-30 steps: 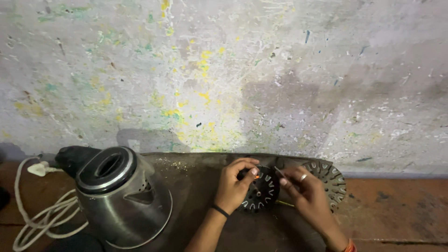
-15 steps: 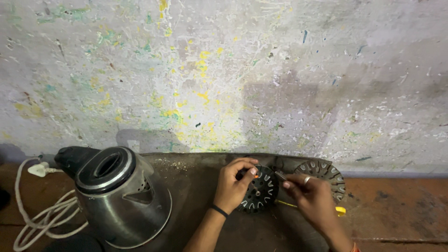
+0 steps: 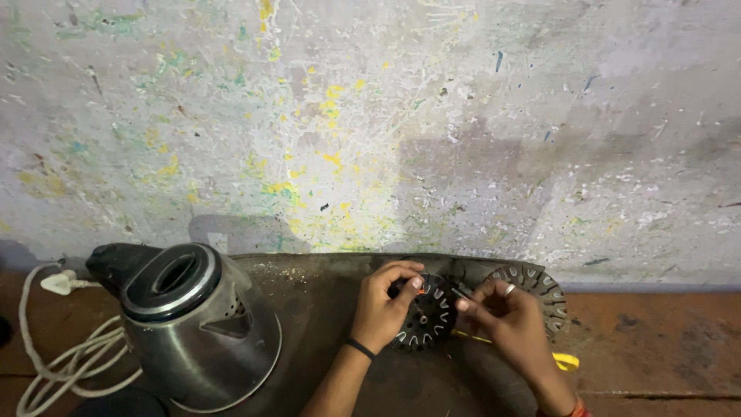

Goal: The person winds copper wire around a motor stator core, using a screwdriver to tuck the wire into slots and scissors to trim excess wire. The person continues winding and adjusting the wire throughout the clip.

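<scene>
My left hand [image 3: 384, 306] grips a round black slotted disc [image 3: 426, 318] at its left rim, holding it on a dark mat [image 3: 316, 286]. My right hand [image 3: 505, 315], with a ring on one finger, pinches a small thin part at the disc's right edge. Just behind my right hand lies a second round slotted disc [image 3: 543, 283], partly hidden. A yellow-handled tool [image 3: 566, 360] lies on the mat under my right wrist.
A steel electric kettle [image 3: 197, 324] with a black lid stands at the left on the mat. A white cord with a plug [image 3: 58, 284] is coiled at the far left on the reddish-brown floor [image 3: 664, 340]. A paint-spattered wall [image 3: 370, 123] rises right behind.
Both hands have stayed on the black disc. My right hand's fingers have shifted slightly at the disc's right edge, and the yellow tool now shows beneath my wrist.
</scene>
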